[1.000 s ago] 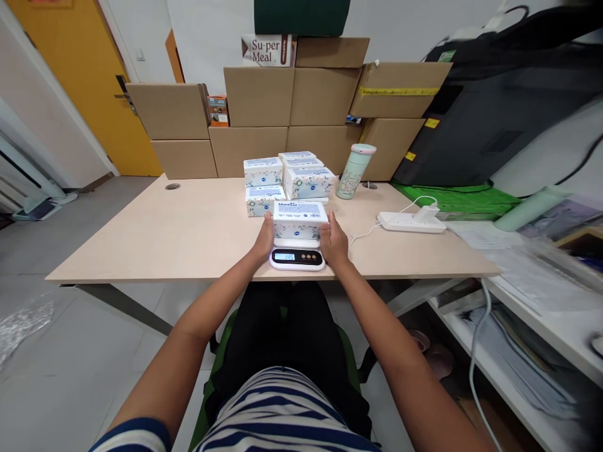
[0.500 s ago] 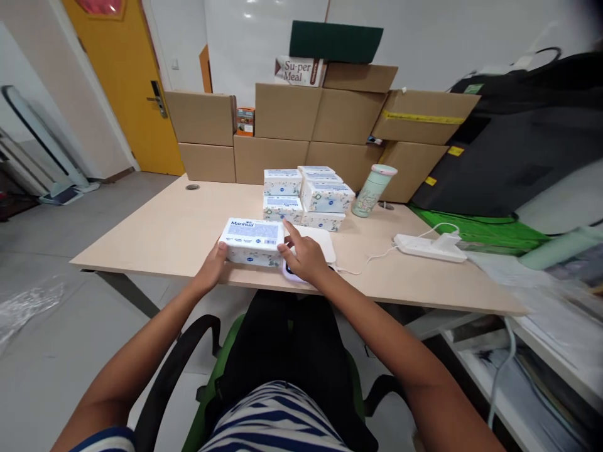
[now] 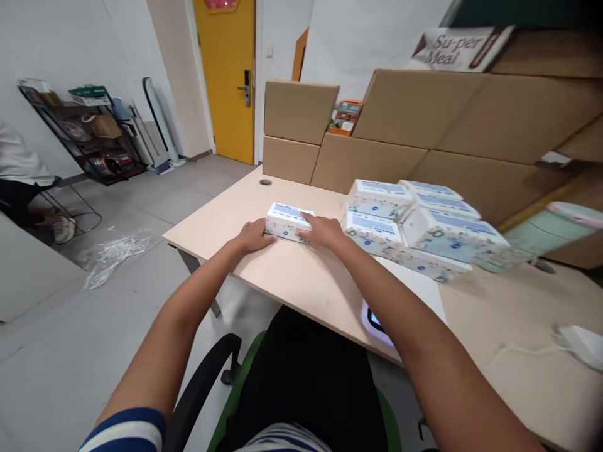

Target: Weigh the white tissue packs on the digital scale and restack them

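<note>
A white tissue pack (image 3: 285,224) with blue print and a floral side rests on the left part of the table, between my two hands. My left hand (image 3: 254,237) is against its left end, thumb at the front. On its right end lies my right hand (image 3: 325,231), fingers on the top and thumb on the front side. To the right stand several more tissue packs (image 3: 377,199), stacked two high in rows. Under my right forearm, a white flat device (image 3: 377,320) with a lit dark screen is partly hidden.
Cardboard boxes (image 3: 377,157) line the table's back edge. A pale green tumbler (image 3: 541,232) stands right of the stack, and a white power strip (image 3: 584,345) lies at far right. A seated person (image 3: 23,163) is at far left, near crumpled clear plastic (image 3: 113,254) on the floor.
My hands have carried the tissue pack from beside the white device to the far left part of the table. The view has swung left, showing the shelf and the seated person.
</note>
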Motion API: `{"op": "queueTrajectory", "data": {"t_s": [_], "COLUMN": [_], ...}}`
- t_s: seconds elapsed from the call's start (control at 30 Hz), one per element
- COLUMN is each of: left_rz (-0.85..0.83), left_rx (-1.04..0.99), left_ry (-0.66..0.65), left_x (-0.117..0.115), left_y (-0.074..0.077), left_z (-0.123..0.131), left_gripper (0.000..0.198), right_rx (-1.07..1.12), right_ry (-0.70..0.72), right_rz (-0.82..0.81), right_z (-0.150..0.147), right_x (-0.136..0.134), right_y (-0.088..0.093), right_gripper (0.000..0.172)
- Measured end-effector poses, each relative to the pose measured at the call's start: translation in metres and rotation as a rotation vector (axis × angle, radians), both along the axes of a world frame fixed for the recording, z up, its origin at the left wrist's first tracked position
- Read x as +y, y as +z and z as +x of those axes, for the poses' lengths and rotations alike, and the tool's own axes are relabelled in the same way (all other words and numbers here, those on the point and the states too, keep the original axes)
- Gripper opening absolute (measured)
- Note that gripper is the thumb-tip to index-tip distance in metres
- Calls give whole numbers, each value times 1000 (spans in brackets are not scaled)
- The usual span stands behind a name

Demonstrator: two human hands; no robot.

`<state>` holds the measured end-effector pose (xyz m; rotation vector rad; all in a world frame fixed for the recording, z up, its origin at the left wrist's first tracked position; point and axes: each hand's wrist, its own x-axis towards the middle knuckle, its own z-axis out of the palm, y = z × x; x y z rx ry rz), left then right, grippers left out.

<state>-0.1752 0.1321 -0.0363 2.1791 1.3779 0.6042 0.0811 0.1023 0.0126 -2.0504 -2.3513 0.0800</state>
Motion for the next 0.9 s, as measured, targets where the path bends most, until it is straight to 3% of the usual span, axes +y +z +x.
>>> {"op": "queueTrajectory", "data": {"t_s": [0.17,0.27,0.43,0.57,0.7,0.8,0.9], "left_rz": [10,22,-28,-23,2,-1,29], "left_rx": [-7,-7,-172,-38,110,246,325], "left_ry": [90,57,50,16,1,6,32], "left_x": [70,100,113,119,126,120,111], "left_y": [-5,-13,-35,-54,-52,-33,-15], "left_z": [25,30,27,23,24,29,33], "left_gripper": [70,78,101,114,113,113,102], "right_rx": [41,67,266,329,260,245,287], "right_ry": [-3,-10,76,116,129,114,120], "right_rz": [40,74,180,191,123,74,64], "right_z": [15,29,49,58,53,44,43], "right_x": [79,124,176,193,203,206,190], "right_y": [-12,-26,-66,-85,-75,-58,-33], "right_gripper": [85,86,96,95,90,96,101]}}
